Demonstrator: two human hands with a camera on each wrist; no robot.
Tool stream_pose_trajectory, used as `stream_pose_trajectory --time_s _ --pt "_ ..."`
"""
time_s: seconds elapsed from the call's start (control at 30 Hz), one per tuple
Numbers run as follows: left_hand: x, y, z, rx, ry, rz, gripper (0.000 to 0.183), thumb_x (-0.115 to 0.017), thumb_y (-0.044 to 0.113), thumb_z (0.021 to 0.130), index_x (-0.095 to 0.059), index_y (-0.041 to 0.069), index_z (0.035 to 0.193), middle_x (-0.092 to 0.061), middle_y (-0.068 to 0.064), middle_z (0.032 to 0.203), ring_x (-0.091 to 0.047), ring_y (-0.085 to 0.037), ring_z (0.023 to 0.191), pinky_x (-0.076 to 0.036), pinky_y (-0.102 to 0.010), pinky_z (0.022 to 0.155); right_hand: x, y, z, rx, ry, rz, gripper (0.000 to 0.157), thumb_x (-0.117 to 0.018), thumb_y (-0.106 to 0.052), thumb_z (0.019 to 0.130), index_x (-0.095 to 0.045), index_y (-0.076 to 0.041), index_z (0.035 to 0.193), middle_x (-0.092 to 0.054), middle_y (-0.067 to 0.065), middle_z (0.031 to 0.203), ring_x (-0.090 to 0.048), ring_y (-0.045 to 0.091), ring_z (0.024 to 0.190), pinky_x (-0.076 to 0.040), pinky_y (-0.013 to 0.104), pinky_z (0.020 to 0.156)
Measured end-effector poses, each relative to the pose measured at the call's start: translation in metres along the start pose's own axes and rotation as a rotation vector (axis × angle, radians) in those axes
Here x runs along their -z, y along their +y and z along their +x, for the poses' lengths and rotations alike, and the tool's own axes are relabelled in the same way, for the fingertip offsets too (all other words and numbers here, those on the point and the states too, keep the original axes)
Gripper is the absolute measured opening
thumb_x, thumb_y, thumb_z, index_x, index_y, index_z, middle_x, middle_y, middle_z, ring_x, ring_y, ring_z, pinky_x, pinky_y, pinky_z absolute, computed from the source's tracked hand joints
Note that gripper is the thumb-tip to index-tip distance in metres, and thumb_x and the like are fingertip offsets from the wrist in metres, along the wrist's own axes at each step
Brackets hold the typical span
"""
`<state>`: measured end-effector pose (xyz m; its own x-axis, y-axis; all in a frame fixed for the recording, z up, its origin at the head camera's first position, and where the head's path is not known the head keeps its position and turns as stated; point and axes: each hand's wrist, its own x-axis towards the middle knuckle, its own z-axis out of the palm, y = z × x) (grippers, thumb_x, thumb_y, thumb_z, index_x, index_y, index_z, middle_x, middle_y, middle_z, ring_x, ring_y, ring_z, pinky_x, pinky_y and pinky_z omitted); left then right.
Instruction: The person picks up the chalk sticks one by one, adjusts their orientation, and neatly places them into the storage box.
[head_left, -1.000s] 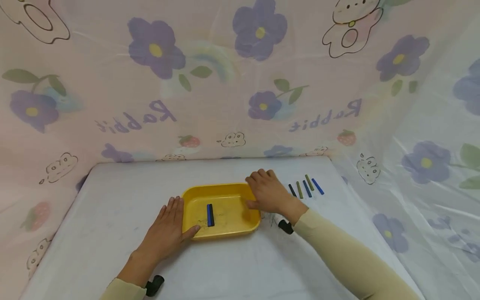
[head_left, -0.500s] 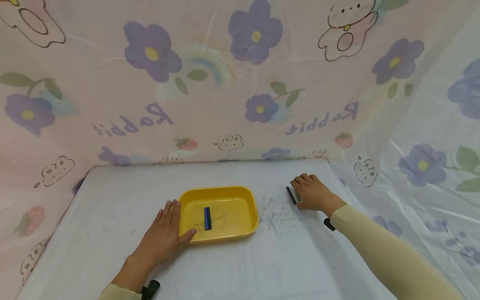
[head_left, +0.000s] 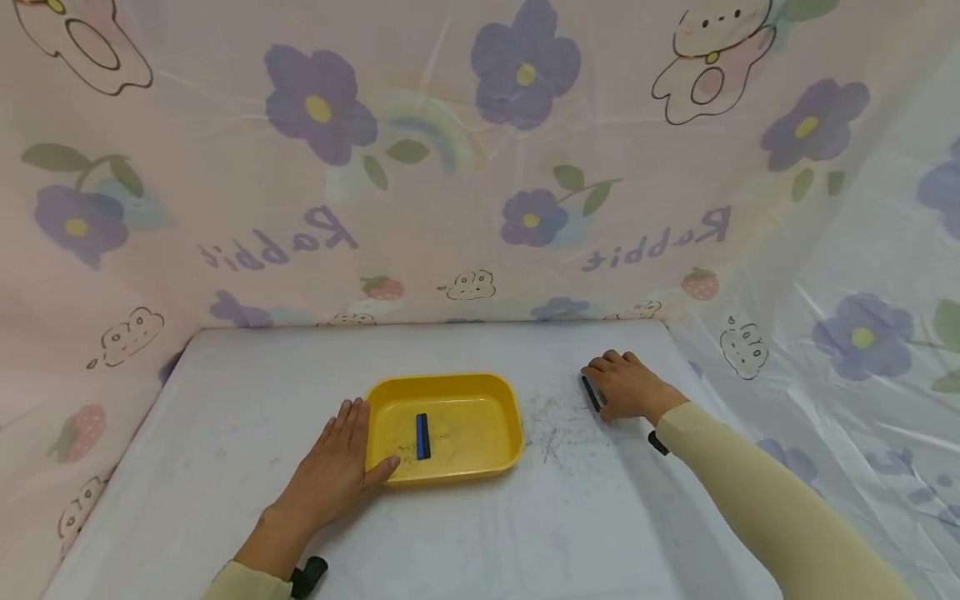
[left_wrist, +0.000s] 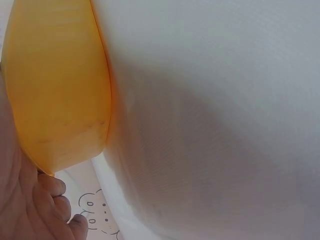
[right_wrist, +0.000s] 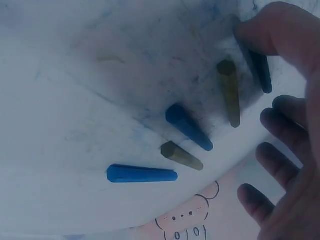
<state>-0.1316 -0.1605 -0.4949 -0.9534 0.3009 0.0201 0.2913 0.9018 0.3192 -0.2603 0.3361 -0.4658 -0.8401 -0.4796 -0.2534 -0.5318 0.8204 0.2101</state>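
Note:
A yellow tray (head_left: 472, 467) sits on the white table, holding a blue crayon (head_left: 420, 442) and a black crayon (head_left: 427, 442) side by side. My left hand (head_left: 333, 462) lies against its left end, fingers straight and thumb over the front rim. To the right, my right hand (head_left: 630, 387) is over a row of crayons, its thumb on or just above a black crayon (right_wrist: 261, 72) and its fingertips apart from it. Alongside in the right wrist view lie two olive crayons (right_wrist: 230, 95), a darker blue crayon (right_wrist: 189, 127) and a bright blue crayon (right_wrist: 142, 174). The head view hides these behind the hand.
Dark smudges (head_left: 551, 433) mark the white tabletop (head_left: 525, 542) between the tray and the right hand. A patterned curtain (head_left: 435, 208) with flowers and rabbits hangs behind the table and along its sides.
My right hand has gone from the tray's right end over to the crayon row, then slightly closer to the black crayon. My left hand and the tray stay in place.

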Motion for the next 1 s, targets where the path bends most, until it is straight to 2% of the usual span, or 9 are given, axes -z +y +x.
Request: stream_pose_trajectory --time_s 0.27,0.5,0.73,0.87,1.0 --pt "0.000 0.000 -0.003 -0.001 -0.011 0.011 0.105 -0.048 0.068 0.104 -0.014 -0.010 0.164 -0.021 -0.029 0.172 -0.017 -0.044 0.161 -0.022 -0.059 0.130 -0.001 -0.003 0.004 -0.024 -0.051 0.000 0.071 -0.085 -0.040 0.087 -0.060 -0.009 0.146 -0.061 0.012 0.144 -0.051 0.037 0.132 -0.044 0.061 0.107" --pt "0.002 -0.001 -0.001 0.003 -0.006 0.006 0.104 -0.048 0.067 0.104 -0.013 -0.010 0.165 -0.019 -0.029 0.172 -0.016 -0.044 0.162 -0.021 -0.058 0.130 -0.001 -0.005 0.009 -0.044 -0.030 0.016 0.077 -0.085 -0.047 0.085 -0.059 -0.006 0.145 -0.061 0.015 0.142 -0.052 0.039 0.129 -0.045 0.060 0.102" --pt "-0.001 -0.003 0.003 0.003 0.004 0.004 0.104 -0.050 0.066 0.104 -0.013 -0.010 0.165 -0.020 -0.028 0.172 -0.016 -0.043 0.162 -0.021 -0.058 0.130 0.004 -0.006 0.009 -0.081 -0.019 0.034 0.078 -0.082 -0.048 0.086 -0.057 -0.002 0.144 -0.058 0.020 0.142 -0.051 0.042 0.130 -0.043 0.065 0.106" --pt "-0.001 -0.001 0.003 0.011 -0.004 0.001 0.104 -0.053 0.064 0.104 -0.013 -0.010 0.165 -0.020 -0.029 0.172 -0.017 -0.044 0.162 -0.021 -0.059 0.130 0.000 -0.005 0.009 -0.087 0.000 0.035 0.075 -0.080 -0.048 0.086 -0.057 0.000 0.139 -0.058 0.020 0.137 -0.052 0.041 0.123 -0.044 0.062 0.102" --pt "0.001 0.000 0.002 0.005 0.000 -0.001 0.103 -0.054 0.062 0.104 -0.013 -0.011 0.164 -0.020 -0.030 0.171 -0.018 -0.045 0.161 -0.022 -0.059 0.130 -0.007 -0.004 0.011 -0.090 0.060 0.033 0.071 -0.080 -0.050 0.085 -0.058 -0.001 0.132 -0.059 0.018 0.127 -0.051 0.037 0.112 -0.044 0.057 0.096"
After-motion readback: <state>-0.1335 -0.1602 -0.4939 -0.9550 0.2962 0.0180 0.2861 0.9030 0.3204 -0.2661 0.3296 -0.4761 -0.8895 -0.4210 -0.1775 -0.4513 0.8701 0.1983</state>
